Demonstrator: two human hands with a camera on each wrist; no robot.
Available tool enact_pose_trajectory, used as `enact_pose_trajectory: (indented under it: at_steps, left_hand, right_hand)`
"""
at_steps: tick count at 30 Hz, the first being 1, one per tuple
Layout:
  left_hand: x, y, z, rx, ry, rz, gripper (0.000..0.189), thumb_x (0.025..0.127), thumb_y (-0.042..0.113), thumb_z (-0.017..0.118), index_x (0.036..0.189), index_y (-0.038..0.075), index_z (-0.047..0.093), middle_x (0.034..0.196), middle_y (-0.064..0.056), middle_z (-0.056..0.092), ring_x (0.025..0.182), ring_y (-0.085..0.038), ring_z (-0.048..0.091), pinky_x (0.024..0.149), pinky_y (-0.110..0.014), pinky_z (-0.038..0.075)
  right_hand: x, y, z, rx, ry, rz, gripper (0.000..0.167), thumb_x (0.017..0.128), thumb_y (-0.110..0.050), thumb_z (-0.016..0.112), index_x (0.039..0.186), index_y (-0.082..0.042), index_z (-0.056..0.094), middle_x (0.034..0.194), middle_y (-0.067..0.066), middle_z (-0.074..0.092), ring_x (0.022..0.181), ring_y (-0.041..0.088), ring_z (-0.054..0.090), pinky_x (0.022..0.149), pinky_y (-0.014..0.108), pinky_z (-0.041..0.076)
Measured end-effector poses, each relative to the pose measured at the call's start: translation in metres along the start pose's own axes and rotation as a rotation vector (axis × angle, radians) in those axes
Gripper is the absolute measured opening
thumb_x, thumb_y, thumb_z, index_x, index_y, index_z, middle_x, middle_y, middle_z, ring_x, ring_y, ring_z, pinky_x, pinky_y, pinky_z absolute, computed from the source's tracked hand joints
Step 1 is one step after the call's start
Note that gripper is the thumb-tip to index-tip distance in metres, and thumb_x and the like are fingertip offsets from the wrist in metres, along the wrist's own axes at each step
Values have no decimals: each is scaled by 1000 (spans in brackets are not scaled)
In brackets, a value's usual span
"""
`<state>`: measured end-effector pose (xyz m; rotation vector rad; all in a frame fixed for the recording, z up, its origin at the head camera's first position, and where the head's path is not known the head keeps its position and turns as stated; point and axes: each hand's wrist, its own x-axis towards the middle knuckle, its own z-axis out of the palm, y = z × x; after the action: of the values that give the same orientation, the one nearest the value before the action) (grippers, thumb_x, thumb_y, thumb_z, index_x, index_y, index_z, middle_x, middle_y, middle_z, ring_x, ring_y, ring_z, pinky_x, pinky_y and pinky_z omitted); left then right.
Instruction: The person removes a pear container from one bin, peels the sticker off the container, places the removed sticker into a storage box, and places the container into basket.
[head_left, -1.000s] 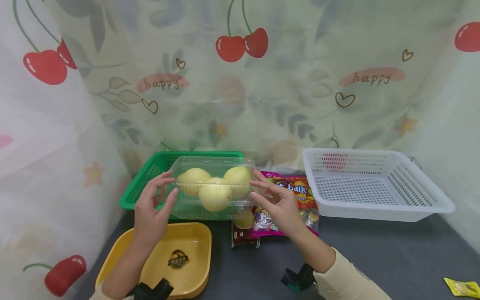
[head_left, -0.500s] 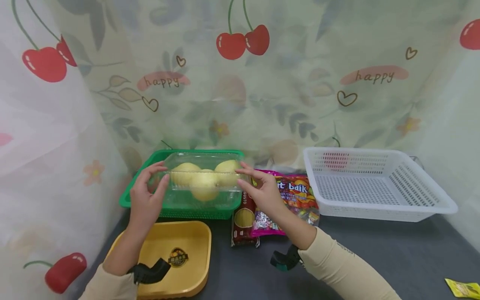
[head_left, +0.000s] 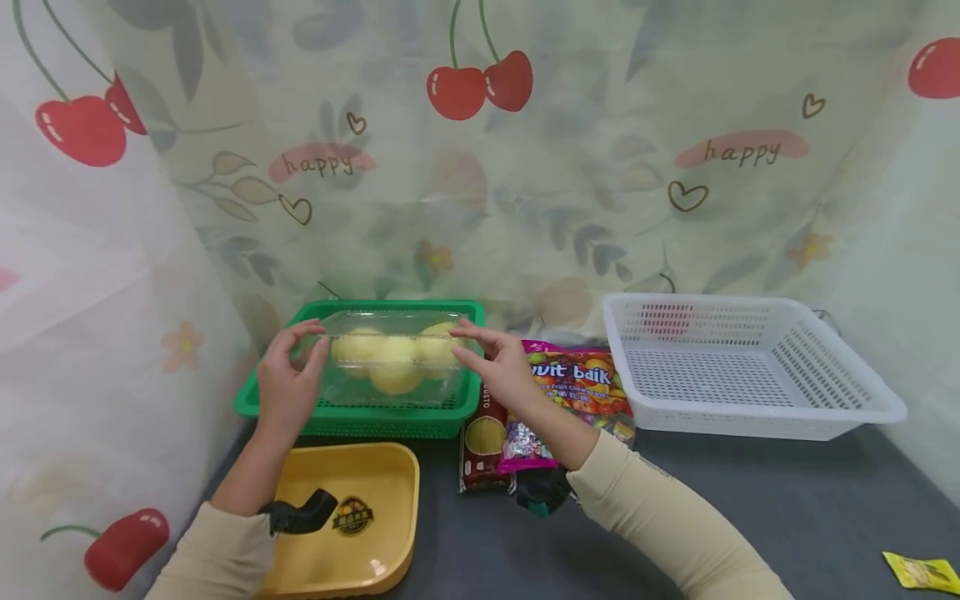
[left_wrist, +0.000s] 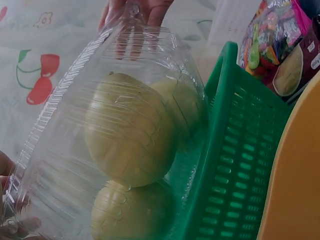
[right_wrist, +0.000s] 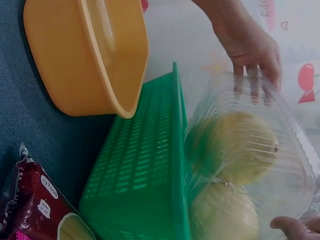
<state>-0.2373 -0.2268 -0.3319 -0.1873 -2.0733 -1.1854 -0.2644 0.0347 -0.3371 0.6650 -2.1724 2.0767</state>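
Observation:
A clear plastic clamshell box (head_left: 397, 337) with three round pale-yellow fruits (head_left: 395, 377), possibly pears, is in both hands. My left hand (head_left: 288, 383) pinches its left end, and my right hand (head_left: 501, 371) pinches its right end between thumb and fingers. The box is tilted, low over the green basket (head_left: 360, 427), with its lower part inside the rim. Through the plastic, the fruits (left_wrist: 131, 130) show large in the left wrist view. Whether the box's bottom touches the basket floor is hidden.
A yellow tray (head_left: 393, 508) stands in front of the green basket. To the right lie a brown pasta packet (head_left: 482, 454) and a candy bag (head_left: 573, 379). A white basket (head_left: 750, 421) stands back right; a small yellow packet (head_left: 922, 573) lies front right.
Both hands have carried the box leftward and down, from above the green basket's front right into it. The right hand has moved left, uncovering more of the candy bag.

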Motion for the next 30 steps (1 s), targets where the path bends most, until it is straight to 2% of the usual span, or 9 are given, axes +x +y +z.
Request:
enact_pose_trajectory:
  at_steps: [5, 11, 13, 15, 18, 19, 25, 30]
  left_hand:
    - [4, -7, 0, 35, -28, -24, 24, 93, 18, 55, 107, -1, 62, 123, -14, 60, 117, -28, 53, 64, 0, 40]
    - [12, -20, -1, 72, -58, -19, 25, 94, 18, 55, 108, -2, 61, 123, -17, 59, 120, -34, 51, 66, 3, 38]
    - [14, -25, -2, 92, -86, -25, 26, 94, 19, 54, 110, -1, 60, 124, -17, 58, 123, -36, 48, 73, -6, 46]
    - [15, -30, -4, 102, -119, -41, 27, 94, 20, 54, 113, 1, 60, 126, -16, 56, 124, -37, 46, 81, -22, 53]
    - [17, -37, -5, 103, -178, -82, 29, 95, 21, 53, 117, 3, 57, 131, -16, 52, 127, -40, 43, 87, -50, 51]
    - [17, -39, -5, 98, -193, -93, 30, 95, 20, 52, 119, 3, 57, 133, -17, 50, 127, -42, 41, 88, -53, 49]
    - [19, -47, -4, 109, -253, -123, 31, 95, 20, 52, 122, 4, 54, 136, -19, 47, 129, -44, 39, 90, -56, 47]
    - [21, -54, -2, 111, -314, -159, 36, 95, 28, 53, 123, 6, 52, 138, -20, 44, 130, -44, 37, 94, -57, 44]
  right_hand:
    - [8, 7, 3, -23, 3, 28, 30, 92, -10, 57, 120, 0, 61, 142, 6, 46, 136, 16, 37, 104, 40, 41]
    - [22, 18, 3, -52, -55, 65, 33, 91, -14, 59, 121, 0, 60, 141, 8, 47, 137, 18, 36, 102, 39, 43]
    - [27, 21, 4, -53, -67, 80, 33, 91, -14, 60, 121, 0, 60, 140, 9, 48, 136, 19, 36, 100, 39, 44]
    - [30, 24, 6, -55, -71, 97, 33, 90, -13, 60, 120, 0, 61, 139, 10, 49, 135, 20, 38, 98, 38, 47]
    - [35, 27, 7, -53, -68, 127, 32, 90, -13, 61, 119, -1, 62, 139, 11, 49, 134, 22, 40, 93, 37, 50]
    - [36, 27, 8, -55, -67, 135, 32, 90, -13, 61, 119, -1, 62, 139, 11, 49, 133, 23, 41, 92, 37, 51]
    - [42, 30, 9, -53, -68, 182, 30, 90, -11, 61, 118, -2, 63, 137, 13, 51, 130, 27, 45, 90, 37, 52]
    - [47, 33, 10, -71, -73, 225, 28, 90, -11, 60, 117, -5, 63, 131, 12, 57, 127, 28, 48, 91, 37, 52]
